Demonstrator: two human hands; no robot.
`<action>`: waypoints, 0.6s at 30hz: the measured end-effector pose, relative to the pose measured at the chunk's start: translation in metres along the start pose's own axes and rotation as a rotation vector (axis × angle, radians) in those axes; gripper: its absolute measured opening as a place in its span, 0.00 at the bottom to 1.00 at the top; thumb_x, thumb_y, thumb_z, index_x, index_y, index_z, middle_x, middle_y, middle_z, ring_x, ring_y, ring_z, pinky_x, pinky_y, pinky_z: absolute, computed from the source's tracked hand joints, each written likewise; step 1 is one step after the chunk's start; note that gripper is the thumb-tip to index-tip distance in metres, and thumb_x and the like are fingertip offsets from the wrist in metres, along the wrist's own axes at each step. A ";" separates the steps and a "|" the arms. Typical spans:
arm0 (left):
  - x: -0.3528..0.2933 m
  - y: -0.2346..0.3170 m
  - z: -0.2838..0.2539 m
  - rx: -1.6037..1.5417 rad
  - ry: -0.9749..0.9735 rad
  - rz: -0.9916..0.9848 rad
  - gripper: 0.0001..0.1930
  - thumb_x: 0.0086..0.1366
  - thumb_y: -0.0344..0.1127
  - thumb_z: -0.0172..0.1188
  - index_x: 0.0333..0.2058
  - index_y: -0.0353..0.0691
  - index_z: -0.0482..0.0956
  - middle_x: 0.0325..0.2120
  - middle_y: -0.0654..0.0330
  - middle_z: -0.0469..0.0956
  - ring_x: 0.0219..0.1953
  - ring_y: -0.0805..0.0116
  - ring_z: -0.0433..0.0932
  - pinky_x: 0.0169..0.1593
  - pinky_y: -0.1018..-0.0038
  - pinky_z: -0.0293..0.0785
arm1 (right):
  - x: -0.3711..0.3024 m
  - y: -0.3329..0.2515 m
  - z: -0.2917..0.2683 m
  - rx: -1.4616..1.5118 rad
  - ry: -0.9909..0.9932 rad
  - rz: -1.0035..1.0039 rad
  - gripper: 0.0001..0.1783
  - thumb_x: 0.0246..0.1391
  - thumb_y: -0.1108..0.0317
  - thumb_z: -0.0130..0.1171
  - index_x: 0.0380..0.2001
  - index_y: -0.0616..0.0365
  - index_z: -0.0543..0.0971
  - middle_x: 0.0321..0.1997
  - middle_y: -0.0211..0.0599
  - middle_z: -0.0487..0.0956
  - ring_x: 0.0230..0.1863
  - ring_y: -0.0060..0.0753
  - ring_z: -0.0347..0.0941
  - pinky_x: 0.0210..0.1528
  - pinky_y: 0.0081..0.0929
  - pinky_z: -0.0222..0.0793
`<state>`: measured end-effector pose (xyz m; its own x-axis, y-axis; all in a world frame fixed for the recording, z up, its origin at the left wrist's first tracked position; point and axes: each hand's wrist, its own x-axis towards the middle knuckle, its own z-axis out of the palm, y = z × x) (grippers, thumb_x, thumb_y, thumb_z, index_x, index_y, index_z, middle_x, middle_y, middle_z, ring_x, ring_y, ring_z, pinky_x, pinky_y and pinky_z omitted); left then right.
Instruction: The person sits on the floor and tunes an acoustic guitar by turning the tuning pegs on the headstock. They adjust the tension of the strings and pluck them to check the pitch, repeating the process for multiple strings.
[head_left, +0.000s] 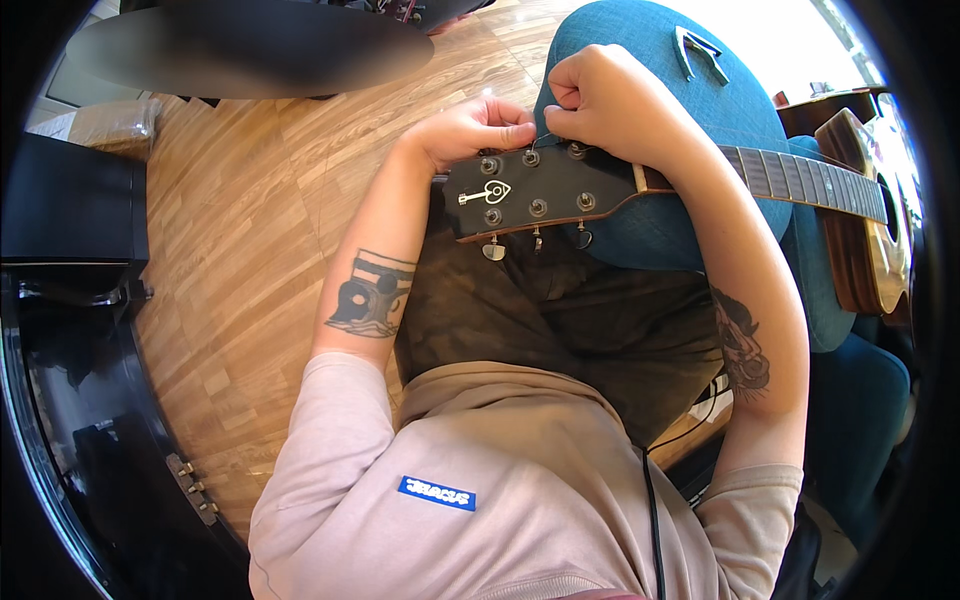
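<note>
Basically, left hand [480,130] pinches and right hand [600,100] curls by headstock [540,185] far edge, exact grips unclear; thin string [542,139] looks springy, likely best held near headstock.

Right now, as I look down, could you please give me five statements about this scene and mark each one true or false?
1. The dark headstock bears a light key-shaped emblem. True.
2. The neck runs toward the picture's left from the headstock. False: the neck runs right, passing under the right forearm.
3. The left hand and right hand are by the headstock's upper edge. True.
4. The small clamp is on the floor. False: the clamp lies on blue fabric.
5. The floor looks wooden. True.
</note>
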<state>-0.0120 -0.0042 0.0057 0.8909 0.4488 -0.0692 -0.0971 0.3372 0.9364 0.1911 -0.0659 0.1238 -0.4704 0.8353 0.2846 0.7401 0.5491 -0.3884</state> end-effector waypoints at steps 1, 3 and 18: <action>0.002 0.000 0.001 0.013 0.032 -0.041 0.09 0.62 0.33 0.65 0.38 0.35 0.80 0.30 0.65 0.81 0.32 0.80 0.79 0.40 0.83 0.75 | 0.000 0.000 0.000 -0.003 0.005 0.003 0.18 0.39 0.67 0.62 0.12 0.63 0.63 0.12 0.41 0.58 0.17 0.37 0.52 0.21 0.33 0.55; 0.004 0.009 0.005 0.267 0.132 -0.097 0.07 0.62 0.33 0.65 0.35 0.37 0.80 0.31 0.65 0.80 0.31 0.81 0.76 0.36 0.82 0.72 | 0.001 -0.001 0.000 -0.013 0.001 0.015 0.18 0.39 0.67 0.62 0.13 0.63 0.63 0.12 0.41 0.58 0.17 0.37 0.53 0.21 0.33 0.55; 0.000 0.003 0.000 -0.049 0.030 0.058 0.07 0.60 0.26 0.65 0.36 0.37 0.78 0.35 0.60 0.82 0.35 0.78 0.80 0.40 0.82 0.76 | 0.001 -0.001 0.000 0.014 0.007 0.016 0.18 0.39 0.67 0.63 0.13 0.63 0.64 0.12 0.41 0.60 0.17 0.38 0.54 0.21 0.33 0.56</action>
<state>-0.0124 -0.0036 0.0082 0.8694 0.4934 -0.0268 -0.1700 0.3495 0.9214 0.1897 -0.0654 0.1241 -0.4552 0.8438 0.2844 0.7407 0.5361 -0.4050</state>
